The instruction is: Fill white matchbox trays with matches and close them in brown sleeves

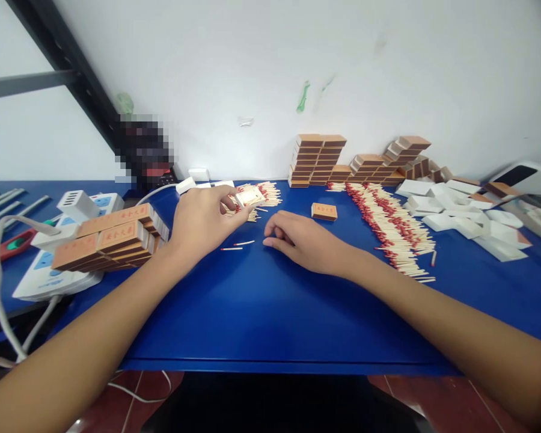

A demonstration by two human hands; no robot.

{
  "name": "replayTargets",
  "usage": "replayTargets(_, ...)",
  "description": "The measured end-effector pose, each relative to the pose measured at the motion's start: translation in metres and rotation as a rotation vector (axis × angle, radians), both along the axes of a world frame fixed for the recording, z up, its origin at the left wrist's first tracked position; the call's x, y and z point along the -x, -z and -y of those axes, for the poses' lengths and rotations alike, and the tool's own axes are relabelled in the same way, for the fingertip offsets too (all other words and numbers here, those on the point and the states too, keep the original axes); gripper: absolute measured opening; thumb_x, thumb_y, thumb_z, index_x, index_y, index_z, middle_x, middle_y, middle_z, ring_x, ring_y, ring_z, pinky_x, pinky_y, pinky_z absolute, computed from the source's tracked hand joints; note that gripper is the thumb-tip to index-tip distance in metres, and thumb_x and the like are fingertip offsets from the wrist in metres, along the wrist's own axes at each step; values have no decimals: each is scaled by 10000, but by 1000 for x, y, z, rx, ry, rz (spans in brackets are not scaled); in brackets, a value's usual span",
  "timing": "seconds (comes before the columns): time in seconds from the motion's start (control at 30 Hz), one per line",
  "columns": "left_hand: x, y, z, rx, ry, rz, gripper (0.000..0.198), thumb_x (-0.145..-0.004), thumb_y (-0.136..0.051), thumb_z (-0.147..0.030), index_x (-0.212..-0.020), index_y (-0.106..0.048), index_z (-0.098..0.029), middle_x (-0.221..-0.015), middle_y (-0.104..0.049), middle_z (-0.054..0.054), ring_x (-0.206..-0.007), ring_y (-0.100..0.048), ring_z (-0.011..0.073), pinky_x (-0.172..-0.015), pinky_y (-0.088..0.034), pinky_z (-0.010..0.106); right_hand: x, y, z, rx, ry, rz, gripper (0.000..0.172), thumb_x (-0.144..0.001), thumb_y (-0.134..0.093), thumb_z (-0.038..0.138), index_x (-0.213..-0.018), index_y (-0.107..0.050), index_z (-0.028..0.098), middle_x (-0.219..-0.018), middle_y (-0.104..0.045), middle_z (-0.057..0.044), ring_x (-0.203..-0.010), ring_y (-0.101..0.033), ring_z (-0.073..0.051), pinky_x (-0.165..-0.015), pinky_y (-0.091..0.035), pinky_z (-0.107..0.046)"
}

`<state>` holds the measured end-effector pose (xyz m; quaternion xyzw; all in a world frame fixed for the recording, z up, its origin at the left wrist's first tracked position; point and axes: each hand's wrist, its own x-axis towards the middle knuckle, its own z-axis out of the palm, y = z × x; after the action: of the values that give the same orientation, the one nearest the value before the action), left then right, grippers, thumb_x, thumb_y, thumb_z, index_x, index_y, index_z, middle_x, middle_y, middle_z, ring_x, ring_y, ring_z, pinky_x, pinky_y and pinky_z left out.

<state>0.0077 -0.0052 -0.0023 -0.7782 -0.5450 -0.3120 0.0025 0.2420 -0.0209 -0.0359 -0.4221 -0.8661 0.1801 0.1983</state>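
Observation:
My left hand holds a small matchbox tray filled with matches, gripped between thumb and fingers above the blue table. Just behind the tray lies a small heap of red-tipped matches. My right hand rests palm down on the table with its fingers curled, and I see nothing in it. Two loose matches lie between my hands. A single closed brown matchbox sits just beyond my right hand.
A long row of matches runs along the right. Stacked brown matchboxes stand against the wall. White empty trays are scattered at far right. Filled matchboxes sit on a power strip at left, with cables and tools.

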Motion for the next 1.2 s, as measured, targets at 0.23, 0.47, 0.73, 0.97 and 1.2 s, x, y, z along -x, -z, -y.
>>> replayTargets(0.23,2,-3,-1,-29,-18,3,225,-886,-800,-435,-988,-824,-235,-891,-855,38,-834,-815,262,-818,-589,368,25,10,-9,-46,-47,0,62,-1060,-630,188,-1000,-643,190,-1033,-680,-63,-912,-615,-191,-794,-429,-319)
replayTargets(0.47,1,-1,-2,-54,13,27,241,-888,-803,-426,-1006,-823,-217,-882,-853,45,-821,-813,261,-803,-574,362,37,17,-1,-97,-46,-71,119,-1063,-598,163,-951,-607,202,-989,-693,-67,-930,-611,-210,-814,-435,-331)
replayTargets(0.73,-1,-1,0,-84,22,26,216,-908,-790,-424,-976,-819,-222,-868,-849,41,-809,-808,254,-791,-567,361,43,18,6,-70,-68,-157,153,-1084,-636,263,-951,-658,191,-906,-669,-36,-847,-582,-186,-788,-426,-323)
replayTargets(0.97,-1,2,-2,-79,41,22,246,-907,-788,-439,-1001,-832,-216,-873,-848,43,-816,-811,255,-792,-573,355,47,16,6,-61,-46,-125,102,-1040,-722,231,-958,-683,185,-955,-681,-41,-860,-592,-178,-785,-429,-309)
replayTargets(1.2,3,6,-8,-11,39,-23,271,-896,-793,-454,-1025,-839,-219,-844,-842,47,-826,-814,272,-781,-567,359,33,6,5,-146,-110,69,141,-1097,-641,242,-972,-658,180,-1046,-704,-88,-981,-635,-224,-852,-455,-339)
